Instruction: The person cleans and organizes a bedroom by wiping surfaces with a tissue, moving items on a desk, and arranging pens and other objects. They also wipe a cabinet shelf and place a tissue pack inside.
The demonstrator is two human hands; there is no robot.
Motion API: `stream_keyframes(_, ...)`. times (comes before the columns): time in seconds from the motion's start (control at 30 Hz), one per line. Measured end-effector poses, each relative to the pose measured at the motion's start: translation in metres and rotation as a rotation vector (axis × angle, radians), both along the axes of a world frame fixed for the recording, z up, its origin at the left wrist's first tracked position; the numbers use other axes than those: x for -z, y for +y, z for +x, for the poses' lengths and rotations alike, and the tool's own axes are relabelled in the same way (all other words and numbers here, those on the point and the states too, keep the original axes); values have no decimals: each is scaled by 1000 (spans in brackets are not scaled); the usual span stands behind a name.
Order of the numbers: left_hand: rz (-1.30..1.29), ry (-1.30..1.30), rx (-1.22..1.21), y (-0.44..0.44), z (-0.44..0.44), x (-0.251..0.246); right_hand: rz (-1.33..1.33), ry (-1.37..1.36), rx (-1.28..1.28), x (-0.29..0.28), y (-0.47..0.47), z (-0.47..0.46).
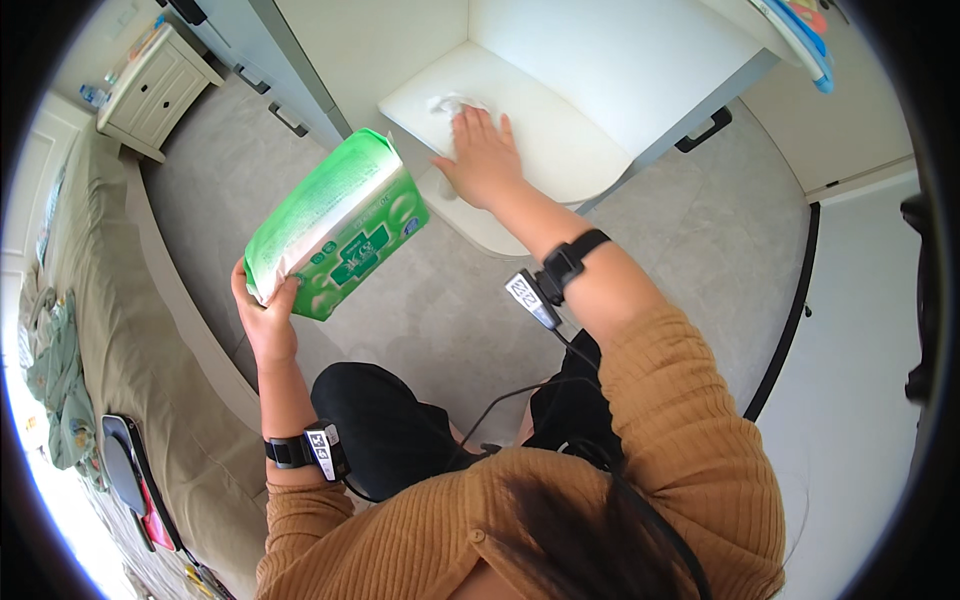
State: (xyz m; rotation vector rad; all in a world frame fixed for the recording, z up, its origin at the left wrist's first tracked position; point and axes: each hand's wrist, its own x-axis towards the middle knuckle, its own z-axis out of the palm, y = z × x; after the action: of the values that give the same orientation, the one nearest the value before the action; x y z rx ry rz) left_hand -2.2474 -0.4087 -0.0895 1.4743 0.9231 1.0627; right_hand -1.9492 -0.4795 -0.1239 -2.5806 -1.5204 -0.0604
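Note:
My left hand [266, 319] grips one end of a green and white plastic tissue pack [341, 221], thumb on the printed side. The pack bears writing and is held tilted above the floor. My right hand [484, 154] lies palm down over a crumpled white tissue or cloth [456, 101], pressing it on the white bottom shelf [562, 139] of a cabinet. Much of the tissue is hidden beneath my fingers. A rounded white board edge [480, 232] shows just below the shelf, close to the floor.
Grey-edged cabinet walls [600, 45] rise around the shelf, with a black handle [703, 129] at right. A bed [142, 330] runs along the left, a phone-like device [139, 472] on it. A white nightstand [154, 90] stands far left. A cable [499, 397] crosses my lap.

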Motion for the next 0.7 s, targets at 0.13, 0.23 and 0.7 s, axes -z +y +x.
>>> stream_keyframes(0.13,20,10,5,0,0,1,0,46,82,0,-66,0)
stream_keyframes(0.23,-6,-15,-1,1,0,3,-86,14,192,-3,-123,7)
stream_keyframes(0.7,8,37,-84,-4,-6,16,-43,75,53,5,-12,68)
